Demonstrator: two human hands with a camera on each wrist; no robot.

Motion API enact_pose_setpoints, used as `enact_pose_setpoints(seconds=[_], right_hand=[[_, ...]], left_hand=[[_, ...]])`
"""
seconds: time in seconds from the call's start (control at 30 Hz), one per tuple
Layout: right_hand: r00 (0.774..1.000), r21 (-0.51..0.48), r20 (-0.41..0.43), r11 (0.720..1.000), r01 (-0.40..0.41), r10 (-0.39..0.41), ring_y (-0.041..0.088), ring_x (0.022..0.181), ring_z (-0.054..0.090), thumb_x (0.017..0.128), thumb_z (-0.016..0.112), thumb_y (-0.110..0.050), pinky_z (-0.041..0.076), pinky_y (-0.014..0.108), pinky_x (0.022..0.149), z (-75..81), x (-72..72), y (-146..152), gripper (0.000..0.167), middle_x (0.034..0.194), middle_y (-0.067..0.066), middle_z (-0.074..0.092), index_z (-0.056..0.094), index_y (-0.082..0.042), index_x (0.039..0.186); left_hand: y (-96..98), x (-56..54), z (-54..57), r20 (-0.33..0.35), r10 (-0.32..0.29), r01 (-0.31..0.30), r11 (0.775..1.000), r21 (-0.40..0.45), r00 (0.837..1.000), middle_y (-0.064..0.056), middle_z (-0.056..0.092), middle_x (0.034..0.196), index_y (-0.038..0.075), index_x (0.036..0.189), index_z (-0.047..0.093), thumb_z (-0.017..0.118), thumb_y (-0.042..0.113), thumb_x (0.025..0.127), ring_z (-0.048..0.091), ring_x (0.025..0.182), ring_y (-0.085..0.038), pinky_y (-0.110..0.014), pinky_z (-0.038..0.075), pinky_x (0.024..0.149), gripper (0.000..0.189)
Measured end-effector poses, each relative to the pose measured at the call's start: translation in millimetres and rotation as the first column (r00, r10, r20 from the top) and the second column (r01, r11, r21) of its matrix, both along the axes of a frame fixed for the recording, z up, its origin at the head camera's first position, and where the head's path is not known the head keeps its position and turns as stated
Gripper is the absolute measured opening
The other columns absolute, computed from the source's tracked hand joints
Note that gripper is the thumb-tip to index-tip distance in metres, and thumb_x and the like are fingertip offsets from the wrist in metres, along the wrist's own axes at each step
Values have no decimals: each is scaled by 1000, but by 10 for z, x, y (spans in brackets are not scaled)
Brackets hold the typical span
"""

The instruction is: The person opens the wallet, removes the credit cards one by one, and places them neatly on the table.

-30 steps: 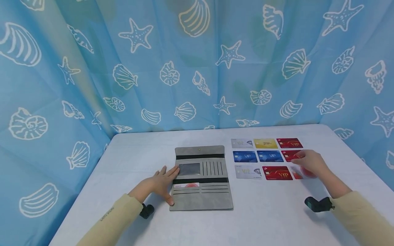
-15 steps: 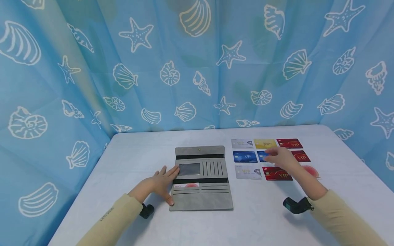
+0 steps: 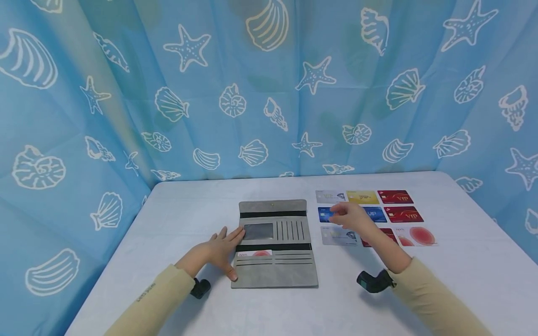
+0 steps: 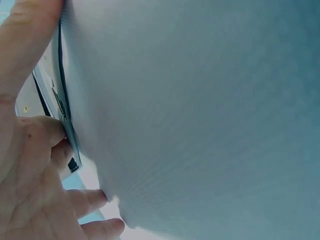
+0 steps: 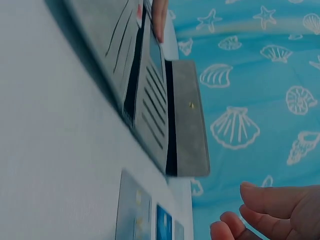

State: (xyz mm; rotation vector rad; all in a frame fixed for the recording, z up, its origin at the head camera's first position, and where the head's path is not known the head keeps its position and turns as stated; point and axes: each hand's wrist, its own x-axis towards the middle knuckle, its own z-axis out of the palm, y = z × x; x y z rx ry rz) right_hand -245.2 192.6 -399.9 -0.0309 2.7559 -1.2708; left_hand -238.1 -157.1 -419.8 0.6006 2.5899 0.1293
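Note:
A grey wallet (image 3: 275, 276) lies unfolded on the table, its flap at the far end. One white card (image 3: 255, 253) with a red circle sticks out of a slot at its left. My left hand (image 3: 218, 252) rests with spread fingers on the wallet's left edge. To the right, my right hand (image 3: 355, 218) hovers over the laid-out cards, its loosely bent fingers holding nothing. Below its fingertips is the left blue VIP card (image 3: 325, 214); the right blue VIP card (image 3: 375, 214) is partly covered by the hand. In the right wrist view, the wallet (image 5: 187, 125) stands beyond the fingers.
Cards lie in three rows: silver (image 3: 330, 196), gold (image 3: 362, 197) and red (image 3: 395, 196) at the back, a red card (image 3: 404, 214) in the middle row, then silver (image 3: 338, 236), red and white (image 3: 417, 236) in front. A blue shell-patterned curtain (image 3: 269, 93) hangs behind the table.
My right hand has swept left across the cards, from the right-hand column to above the left blue card, uncovering the red and white cards. The left hand and wallet stay put.

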Motion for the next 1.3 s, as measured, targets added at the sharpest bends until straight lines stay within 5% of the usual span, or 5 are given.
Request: enact_pose_setpoints(seconds=[0.93, 1.3], right_hand=[[987, -72, 63, 987, -144, 149, 17, 79, 54, 83, 63, -7, 51, 29, 73, -94, -46, -751, 30, 92, 7, 60, 61, 0, 113], [969, -76, 19, 967, -244, 246, 14, 68, 52, 80, 65, 0, 50, 26, 64, -185, 42, -1068, 23, 76, 4, 59, 65, 4, 103]], left_hand=[[-21, -40, -55, -24, -6, 5, 999, -35, 1000, -3, 2, 155, 11, 148, 11, 80, 50, 59, 3, 138, -43, -57, 10, 109, 119], [-32, -70, -92, -30, -16, 15, 999, -29, 999, -2, 1, 155, 12, 148, 10, 80, 51, 58, 2, 138, -43, -57, 10, 109, 120]])
